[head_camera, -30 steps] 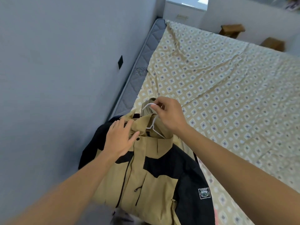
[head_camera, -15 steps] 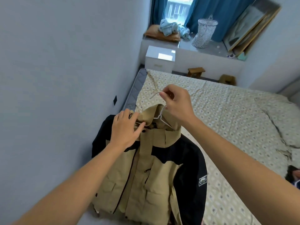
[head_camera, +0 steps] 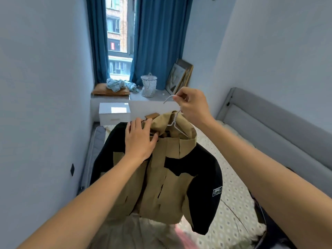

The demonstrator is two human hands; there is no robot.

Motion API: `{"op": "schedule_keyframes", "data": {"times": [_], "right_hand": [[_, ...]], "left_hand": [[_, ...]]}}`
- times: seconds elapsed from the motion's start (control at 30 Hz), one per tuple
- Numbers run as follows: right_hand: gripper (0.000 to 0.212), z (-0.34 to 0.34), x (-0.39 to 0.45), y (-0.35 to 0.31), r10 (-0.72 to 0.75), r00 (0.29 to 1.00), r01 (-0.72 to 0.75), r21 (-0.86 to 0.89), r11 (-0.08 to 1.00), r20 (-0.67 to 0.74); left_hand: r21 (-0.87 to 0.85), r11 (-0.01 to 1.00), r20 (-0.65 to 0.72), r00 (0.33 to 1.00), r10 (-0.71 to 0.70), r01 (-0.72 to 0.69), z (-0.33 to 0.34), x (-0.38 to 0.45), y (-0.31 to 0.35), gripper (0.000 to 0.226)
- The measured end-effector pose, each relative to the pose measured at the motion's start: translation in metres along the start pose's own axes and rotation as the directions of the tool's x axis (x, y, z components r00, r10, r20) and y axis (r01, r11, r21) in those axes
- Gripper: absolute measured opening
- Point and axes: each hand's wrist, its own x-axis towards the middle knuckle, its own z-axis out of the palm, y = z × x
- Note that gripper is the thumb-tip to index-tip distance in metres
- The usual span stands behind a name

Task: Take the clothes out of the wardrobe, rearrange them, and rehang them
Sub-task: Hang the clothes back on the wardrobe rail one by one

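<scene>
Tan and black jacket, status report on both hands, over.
Right hand pinching white wire hanger hook. Left hand gripping the tan and black jacket collar. Jacket hanging above patterned bed, nothing blocking.

Ahead of me hung dark blue floor-length curtains (head_camera: 158, 42), parted around a window (head_camera: 119, 33) that showed a brick building. On the grey window ledge (head_camera: 158, 95) sat a white mesh laundry basket (head_camera: 148, 86), crumpled pale blue cloths (head_camera: 116, 84) on a tan cushion (head_camera: 106, 91), and leaning framed pictures (head_camera: 179, 76). Below stood a white bedside cabinet (head_camera: 114, 112). A grey padded headboard (head_camera: 269, 123) flanked the patterned bedsheet (head_camera: 231, 194).
</scene>
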Motion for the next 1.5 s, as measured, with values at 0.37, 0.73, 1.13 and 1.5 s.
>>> {"op": "schedule_keyframes", "data": {"times": [0.37, 0.73, 1.13, 1.5], "right_hand": [[0.021, -0.159, -0.053, 0.041, 0.191, 0.942, -0.254, -0.214, 0.943, -0.274], [0.025, -0.326, -0.133, 0.133, 0.338, 0.822, -0.498, -0.290, 0.817, -0.458], [0.028, -0.470, -0.247, 0.232, 0.518, 0.587, -0.745, -0.167, 0.645, -0.622], [0.024, -0.557, -0.359, 0.288, 0.461, 0.233, -0.899, -0.009, 0.437, -0.856]], "left_hand": [[-0.384, 0.915, 0.134, 0.973, 0.187, -0.123, 0.002, -0.004, 0.228, 0.091], [-0.576, 0.799, 0.254, 0.891, 0.376, -0.173, 0.049, -0.055, 0.457, 0.063], [-0.868, 0.457, 0.235, 0.649, 0.724, -0.194, 0.101, -0.120, 0.635, 0.054], [-0.973, 0.144, 0.077, 0.332, 0.940, -0.182, 0.163, -0.178, 0.786, 0.025]]}}
